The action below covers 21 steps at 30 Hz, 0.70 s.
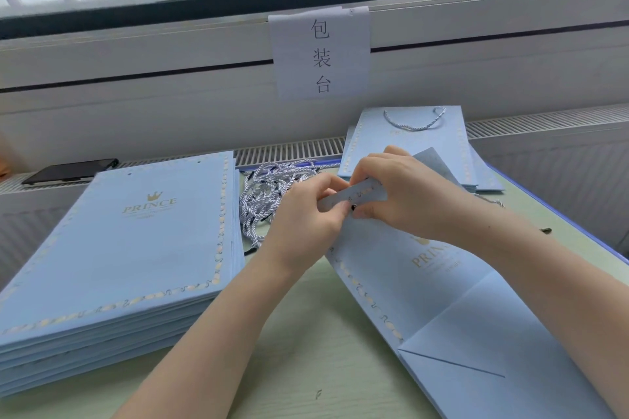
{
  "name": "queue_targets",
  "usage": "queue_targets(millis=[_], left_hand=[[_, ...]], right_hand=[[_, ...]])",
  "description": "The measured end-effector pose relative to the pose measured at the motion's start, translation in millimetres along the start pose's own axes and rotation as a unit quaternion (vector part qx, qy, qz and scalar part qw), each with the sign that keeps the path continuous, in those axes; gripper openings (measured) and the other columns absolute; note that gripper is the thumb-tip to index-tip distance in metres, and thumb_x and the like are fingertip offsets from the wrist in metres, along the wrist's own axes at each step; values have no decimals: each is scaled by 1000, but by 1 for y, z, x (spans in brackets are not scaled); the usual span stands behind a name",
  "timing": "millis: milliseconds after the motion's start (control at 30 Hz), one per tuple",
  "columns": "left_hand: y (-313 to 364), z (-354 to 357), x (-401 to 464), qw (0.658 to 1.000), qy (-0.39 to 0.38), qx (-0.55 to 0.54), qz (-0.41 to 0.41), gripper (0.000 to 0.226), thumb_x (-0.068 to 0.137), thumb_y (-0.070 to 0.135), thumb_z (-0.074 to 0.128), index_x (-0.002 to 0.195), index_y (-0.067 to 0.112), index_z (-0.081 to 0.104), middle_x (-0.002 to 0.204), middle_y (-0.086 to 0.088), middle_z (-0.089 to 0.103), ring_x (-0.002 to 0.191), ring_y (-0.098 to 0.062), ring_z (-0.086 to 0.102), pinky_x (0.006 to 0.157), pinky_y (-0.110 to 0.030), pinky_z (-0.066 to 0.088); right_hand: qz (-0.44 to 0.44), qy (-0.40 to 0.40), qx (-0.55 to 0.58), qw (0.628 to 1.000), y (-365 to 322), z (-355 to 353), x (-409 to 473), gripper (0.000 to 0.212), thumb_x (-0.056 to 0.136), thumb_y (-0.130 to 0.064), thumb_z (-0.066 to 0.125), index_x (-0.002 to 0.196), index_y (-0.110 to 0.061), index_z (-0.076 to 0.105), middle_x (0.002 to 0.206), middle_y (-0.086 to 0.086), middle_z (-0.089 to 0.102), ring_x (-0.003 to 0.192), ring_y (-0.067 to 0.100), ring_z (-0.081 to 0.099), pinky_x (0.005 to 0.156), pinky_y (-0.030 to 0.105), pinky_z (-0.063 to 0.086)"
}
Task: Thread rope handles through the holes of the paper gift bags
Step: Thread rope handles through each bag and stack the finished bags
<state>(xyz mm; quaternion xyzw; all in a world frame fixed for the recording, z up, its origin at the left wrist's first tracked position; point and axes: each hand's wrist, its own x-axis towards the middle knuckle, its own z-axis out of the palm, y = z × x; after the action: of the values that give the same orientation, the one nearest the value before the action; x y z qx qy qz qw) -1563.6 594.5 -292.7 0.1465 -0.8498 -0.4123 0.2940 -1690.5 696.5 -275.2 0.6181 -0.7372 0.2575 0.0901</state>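
A flat light-blue paper gift bag [452, 309] with a gold "PRINCE" crown print lies at the right, its top edge lifted and bent toward me. My left hand [303, 214] and my right hand [398, 194] both pinch that folded top edge. A small black rope tip [353, 207] shows between my fingertips at the bag's edge. The rest of that rope is hidden behind my hands. A tangled pile of white-and-blue twisted rope handles [269, 190] with black tips lies just behind my left hand.
A thick stack of flat blue bags [112, 262] fills the left of the table. Bags with a rope handle lie stacked at the back right [412, 143]. A black phone [68, 171] rests on the radiator grille. A paper sign [321, 54] hangs on the wall.
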Motion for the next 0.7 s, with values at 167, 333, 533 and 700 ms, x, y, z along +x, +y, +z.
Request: queue_targets(millis=[167, 333, 533, 700], left_hand=[[2, -1, -1, 997, -6, -62, -38, 13, 84, 3, 64, 82, 16, 62, 81, -18, 68, 68, -19, 56, 65, -30, 40], [-1, -1, 2, 994, 13, -75, -75, 16, 81, 8, 71, 79, 18, 59, 77, -4, 60, 68, -11, 52, 59, -16, 40], [0, 0, 2, 992, 2, -89, -86, 19, 76, 10, 77, 87, 14, 61, 81, -6, 62, 68, -11, 56, 59, -16, 44], [1, 0, 1, 992, 6, -87, -95, 15, 78, 3, 72, 79, 16, 64, 71, -5, 64, 60, -13, 57, 58, -21, 44]], right_hand=[[-10, 17, 17, 1000, -3, -1, -1, 26, 78, -30, 74, 93, -17, 57, 78, -16, 49, 87, 13, 37, 72, 23, 36], [-36, 2, 27, 999, -2, -4, 1, 30, 80, -28, 72, 104, -13, 62, 82, -25, 43, 84, 6, 32, 76, 7, 32], [-20, -10, 33, 999, -2, -6, -1, 23, 90, -14, 60, 113, -17, 62, 82, -26, 42, 88, 7, 40, 77, 6, 33], [-10, -6, 43, 999, -3, -5, -3, 25, 92, -7, 53, 112, -17, 63, 84, -16, 49, 83, 7, 43, 77, 13, 35]])
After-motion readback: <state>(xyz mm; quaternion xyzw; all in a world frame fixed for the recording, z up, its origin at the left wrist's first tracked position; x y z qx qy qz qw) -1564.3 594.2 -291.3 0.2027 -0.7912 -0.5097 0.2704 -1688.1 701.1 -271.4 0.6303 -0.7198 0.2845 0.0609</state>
